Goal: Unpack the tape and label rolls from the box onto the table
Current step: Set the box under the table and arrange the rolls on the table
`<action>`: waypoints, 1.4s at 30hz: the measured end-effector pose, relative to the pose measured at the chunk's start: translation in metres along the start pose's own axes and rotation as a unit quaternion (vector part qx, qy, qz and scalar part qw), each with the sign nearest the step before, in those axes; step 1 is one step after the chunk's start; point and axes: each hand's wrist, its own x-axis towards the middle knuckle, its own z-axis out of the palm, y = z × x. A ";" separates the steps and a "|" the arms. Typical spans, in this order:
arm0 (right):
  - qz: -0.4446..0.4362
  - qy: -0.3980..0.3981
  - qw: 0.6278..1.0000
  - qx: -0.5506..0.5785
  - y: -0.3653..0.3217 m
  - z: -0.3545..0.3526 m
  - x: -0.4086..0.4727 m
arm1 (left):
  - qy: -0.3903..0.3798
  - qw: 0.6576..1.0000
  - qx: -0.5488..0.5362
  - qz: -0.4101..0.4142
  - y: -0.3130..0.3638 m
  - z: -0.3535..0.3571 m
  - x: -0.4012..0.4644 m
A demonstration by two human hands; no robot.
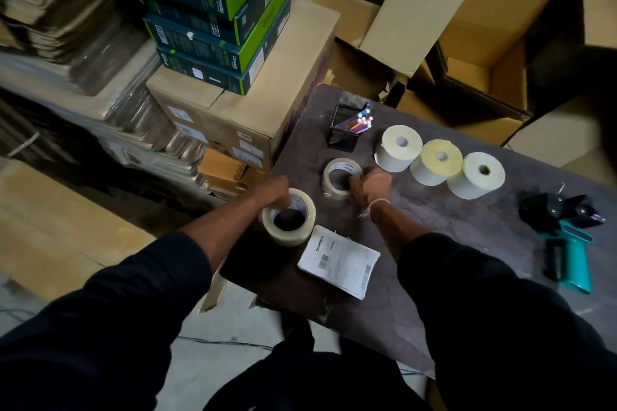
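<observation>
Two clear tape rolls lie flat on the dark table. My left hand grips the far rim of the nearer tape roll, fingers reaching into its core. My right hand grips the right side of the second tape roll, fingers curled into its hole. Three pale label rolls stand in a row to the right: one, a yellowish one and a third. The box they came from cannot be told apart among the cartons around.
A stack of shipping labels lies near the table's front edge. A black mesh pen holder stands at the back, a teal tape dispenser at the right. Stacked green boxes on a carton sit to the left; open cartons stand behind.
</observation>
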 end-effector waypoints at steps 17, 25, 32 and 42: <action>0.042 0.029 0.999 -0.010 0.044 -0.021 0.017 | 0.128 0.981 -0.146 -0.017 0.047 -0.057 0.069; 0.048 -0.013 0.997 0.055 0.034 -0.013 0.020 | 0.138 0.973 -0.185 -0.028 0.042 -0.052 0.073; 0.047 0.006 0.999 0.000 0.027 -0.024 0.014 | 0.090 0.964 -0.252 -0.003 0.037 -0.053 0.074; -0.006 0.038 0.977 0.210 -0.035 -0.049 0.041 | 0.202 0.922 -0.301 0.132 0.060 -0.089 0.102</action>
